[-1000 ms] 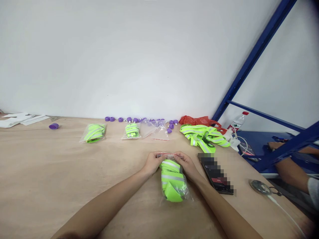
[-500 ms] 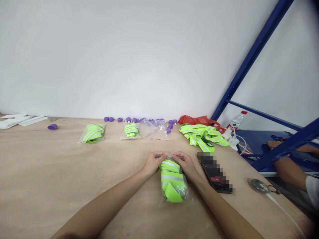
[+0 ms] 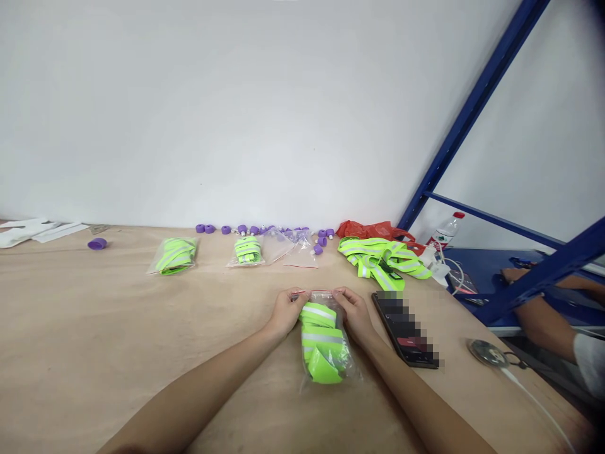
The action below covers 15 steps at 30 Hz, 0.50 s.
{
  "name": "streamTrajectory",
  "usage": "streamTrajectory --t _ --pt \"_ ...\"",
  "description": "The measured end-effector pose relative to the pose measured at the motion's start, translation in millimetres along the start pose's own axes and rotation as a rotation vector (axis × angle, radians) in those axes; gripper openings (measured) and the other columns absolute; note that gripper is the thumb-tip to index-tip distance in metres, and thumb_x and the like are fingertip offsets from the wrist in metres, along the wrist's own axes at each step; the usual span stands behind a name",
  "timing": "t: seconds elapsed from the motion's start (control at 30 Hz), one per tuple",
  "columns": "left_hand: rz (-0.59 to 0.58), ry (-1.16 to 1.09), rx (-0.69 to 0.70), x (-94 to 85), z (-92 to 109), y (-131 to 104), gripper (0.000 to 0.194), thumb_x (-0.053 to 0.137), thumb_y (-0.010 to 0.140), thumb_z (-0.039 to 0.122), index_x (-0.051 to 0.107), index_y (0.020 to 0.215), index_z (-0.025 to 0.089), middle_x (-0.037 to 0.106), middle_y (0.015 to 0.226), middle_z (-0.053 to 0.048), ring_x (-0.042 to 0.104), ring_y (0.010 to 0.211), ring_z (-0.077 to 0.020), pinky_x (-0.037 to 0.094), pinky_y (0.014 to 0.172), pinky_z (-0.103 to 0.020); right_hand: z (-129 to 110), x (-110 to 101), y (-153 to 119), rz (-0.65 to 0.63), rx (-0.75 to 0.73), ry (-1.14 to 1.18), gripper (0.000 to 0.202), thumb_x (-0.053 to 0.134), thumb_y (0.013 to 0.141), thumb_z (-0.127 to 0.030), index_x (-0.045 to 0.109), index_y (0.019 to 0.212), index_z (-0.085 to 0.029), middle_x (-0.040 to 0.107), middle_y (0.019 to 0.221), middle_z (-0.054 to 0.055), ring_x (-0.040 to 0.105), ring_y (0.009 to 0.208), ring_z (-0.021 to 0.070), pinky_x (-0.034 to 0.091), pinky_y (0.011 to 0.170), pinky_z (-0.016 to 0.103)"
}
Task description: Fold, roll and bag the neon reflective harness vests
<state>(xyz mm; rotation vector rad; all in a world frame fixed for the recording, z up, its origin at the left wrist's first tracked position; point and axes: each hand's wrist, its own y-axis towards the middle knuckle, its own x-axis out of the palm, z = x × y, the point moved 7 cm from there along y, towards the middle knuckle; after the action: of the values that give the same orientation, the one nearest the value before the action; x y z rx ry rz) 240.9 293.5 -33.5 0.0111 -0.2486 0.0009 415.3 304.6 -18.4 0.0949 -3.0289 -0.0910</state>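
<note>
Two bare hands (image 3: pixel 285 311), narrow wrists (image 3: pixel 270 332) and long, bare, tapering forearms (image 3: pixel 203 392).

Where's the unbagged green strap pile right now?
In the head view, the strap pile lies right of centre on the table, against the red plastic bag and beyond the black phone.

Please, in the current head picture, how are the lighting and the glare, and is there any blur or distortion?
Head view: soft, fairly even light on the wall; head view: small glints on the clear bag held by left hand and right hand, both without strong blur; head view: mosaic blocks hide part of the phone; head view: the blue post leans, perhaps from lens distortion.
</note>
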Motion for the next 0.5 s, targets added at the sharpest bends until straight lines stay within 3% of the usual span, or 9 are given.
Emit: streamTrajectory --t 0.37,0.5 --pt "0.014 -0.032 0.017 -0.4 4.5 -2.2 0.042 0.080 0.068 0.053 0.066 0.067 0.014 0.062 0.061 0.000 0.053 0.059 -0.0136 0.040 0.058 -0.025 6.4 -1.1 0.6 -0.002 0.018 0.026 0.042 0.080 0.067 -0.057 0.060 0.065 -0.020 0.056 0.062 -0.001 0.048 0.058 0.0153 0.038 0.054 0.027" --pt "-0.008 -0.057 -0.013 1.2 4.8 -1.6 0.044 0.080 0.067 0.055 0.068 0.070 0.013 0.065 0.062 -0.002 0.055 0.058 -0.0142 0.041 0.059 -0.025 4.3 -2.6 0.8 0.005 -0.006 0.012 0.042 0.081 0.065 -0.057 0.061 0.065 -0.020 0.059 0.065 0.000 0.050 0.063 0.0165 0.040 0.058 0.028"
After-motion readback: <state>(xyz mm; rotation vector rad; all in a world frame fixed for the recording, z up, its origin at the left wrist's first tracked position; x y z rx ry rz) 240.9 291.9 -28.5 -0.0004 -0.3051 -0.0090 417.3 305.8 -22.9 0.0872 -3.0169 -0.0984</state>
